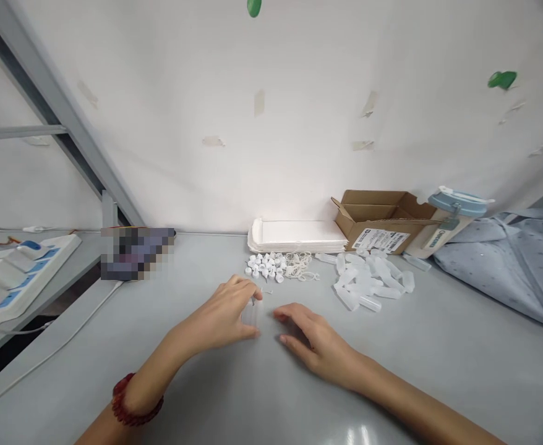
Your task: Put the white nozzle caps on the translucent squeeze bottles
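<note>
Parts were kept sorted by kind just beyond the hands, probably for easy reach: caps (pixel 266 264), tube heap (pixel 368 283). One clear tube (pixel 252 313) was pinched by the curled left hand (pixel 220 318), low over the table (pixel 438 358). The right hand (pixel 315 346) was rested alongside, fingers loosely spread, nothing held.

On the counter (pixel 438 346) the left hand (pixel 220 321), a vial (pixel 252 313) in its grasp, lies just left of the right hand (pixel 311 343); behind them sits a heap of caps (pixel 266 266), a pile of tubes (pixel 368 281) to its right, and farther back a stack of trays (pixel 297 236) left of a box (pixel 383 225)
</note>
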`<control>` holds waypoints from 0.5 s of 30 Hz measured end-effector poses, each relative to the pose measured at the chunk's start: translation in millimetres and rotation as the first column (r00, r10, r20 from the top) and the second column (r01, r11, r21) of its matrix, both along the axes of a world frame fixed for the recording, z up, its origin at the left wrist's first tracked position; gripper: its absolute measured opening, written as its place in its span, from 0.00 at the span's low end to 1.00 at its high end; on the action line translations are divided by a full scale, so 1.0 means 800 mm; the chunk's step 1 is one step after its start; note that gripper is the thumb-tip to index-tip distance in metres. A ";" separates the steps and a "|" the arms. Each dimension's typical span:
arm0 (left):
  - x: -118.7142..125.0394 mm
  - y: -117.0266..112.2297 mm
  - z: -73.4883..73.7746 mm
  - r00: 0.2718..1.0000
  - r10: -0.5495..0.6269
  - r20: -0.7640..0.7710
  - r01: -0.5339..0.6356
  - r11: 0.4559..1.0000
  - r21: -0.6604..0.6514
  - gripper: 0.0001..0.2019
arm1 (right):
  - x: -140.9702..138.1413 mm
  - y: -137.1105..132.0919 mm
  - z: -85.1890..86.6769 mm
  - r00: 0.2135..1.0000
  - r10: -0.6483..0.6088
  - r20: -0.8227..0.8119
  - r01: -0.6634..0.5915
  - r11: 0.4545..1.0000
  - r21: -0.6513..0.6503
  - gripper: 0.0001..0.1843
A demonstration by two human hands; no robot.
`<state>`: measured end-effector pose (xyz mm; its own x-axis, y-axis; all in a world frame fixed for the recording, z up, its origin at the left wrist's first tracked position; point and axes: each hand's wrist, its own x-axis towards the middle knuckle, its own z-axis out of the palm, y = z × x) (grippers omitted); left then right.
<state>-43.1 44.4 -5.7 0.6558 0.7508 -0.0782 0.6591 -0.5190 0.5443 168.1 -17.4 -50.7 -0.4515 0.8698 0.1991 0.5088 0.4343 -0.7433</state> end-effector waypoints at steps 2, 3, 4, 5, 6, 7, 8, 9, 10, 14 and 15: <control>0.000 0.000 0.000 1.000 -0.013 -0.005 0.013 1.000 -0.005 0.18 | -0.001 0.002 -0.003 0.999 0.007 0.031 -0.008 1.000 0.028 0.17; -0.001 0.001 0.001 1.000 -0.019 -0.007 0.019 1.000 -0.012 0.18 | -0.002 0.003 -0.004 0.999 0.013 0.046 -0.015 0.999 0.043 0.18; -0.002 0.002 0.002 1.000 -0.025 -0.007 0.024 0.999 -0.022 0.19 | -0.002 0.004 -0.004 0.998 0.021 0.059 -0.024 0.998 0.057 0.18; -0.004 0.003 0.003 1.000 -0.027 -0.008 0.027 0.999 -0.032 0.20 | -0.003 0.005 -0.004 0.997 0.032 0.073 -0.037 0.997 0.069 0.18; -0.006 0.004 0.005 1.000 -0.026 -0.009 0.026 0.999 -0.042 0.21 | -0.004 0.006 -0.004 0.995 0.041 0.087 -0.048 0.996 0.073 0.18; -0.008 0.005 0.007 1.000 -0.021 -0.011 0.021 0.998 -0.051 0.22 | -0.005 0.008 -0.003 0.994 0.044 0.097 -0.051 0.996 0.071 0.18; -0.011 0.006 0.008 1.000 -0.014 -0.011 0.013 0.998 -0.057 0.23 | -0.006 0.009 -0.003 0.994 0.038 0.105 -0.045 0.997 0.060 0.19; -0.013 0.007 0.009 1.000 -0.006 -0.011 0.005 0.998 -0.059 0.24 | -0.008 0.012 -0.002 0.994 0.025 0.108 -0.030 0.999 0.043 0.20; -0.016 0.008 0.009 1.000 -0.001 -0.011 0.000 0.998 -0.062 0.24 | -0.010 0.014 -0.002 0.994 0.011 0.110 -0.013 1.000 0.022 0.23; -0.021 0.009 0.002 1.000 -0.008 0.010 0.008 0.997 -0.072 0.25 | -0.021 0.027 0.001 0.994 0.006 0.107 -0.004 1.000 -0.026 0.31; -0.022 0.008 -0.001 1.000 -0.012 0.018 0.013 0.997 -0.071 0.25 | -0.024 0.029 0.002 0.994 0.010 0.110 -0.006 1.000 -0.031 0.31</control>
